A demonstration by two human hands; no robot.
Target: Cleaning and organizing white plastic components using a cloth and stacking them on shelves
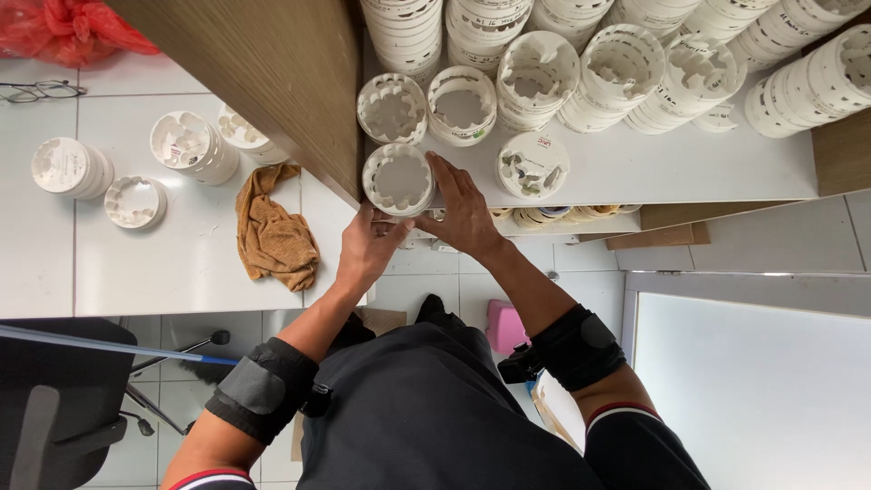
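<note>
The white ring-shaped disc stack (399, 179) stands at the front left corner of the white shelf (689, 168), just beside the brown wooden side panel (263, 73) and at the shelf's front edge. The left hand (370, 247) is positioned below the stack, at the shelf's front edge; its fingers (392, 224) curl upward against the stack's lower rim, in contact with it, grasping it from the near side. The right hand (463, 210) lies flat on the stack's right side; its fingers (442, 172) are extended and spread, with the fingertips touching the right rim, pressing rather than clenched. The stack therefore sits between the two hands, left fingers beneath and right fingers beside it. Two similar white rings (426, 106) stand just behind it toward the shelf's rear, and a lower disc with cut-outs (533, 164) lies near the right hand, apart from it. Further stacks of rings (626, 77) line the shelf's back edge. On the white table (163, 263) to the left, well apart from both hands, rest more disc stacks (186, 145), an orange-brown cloth (272, 231) near the table's right edge, and a pair of glasses (41, 90) at the far left corner.
</note>
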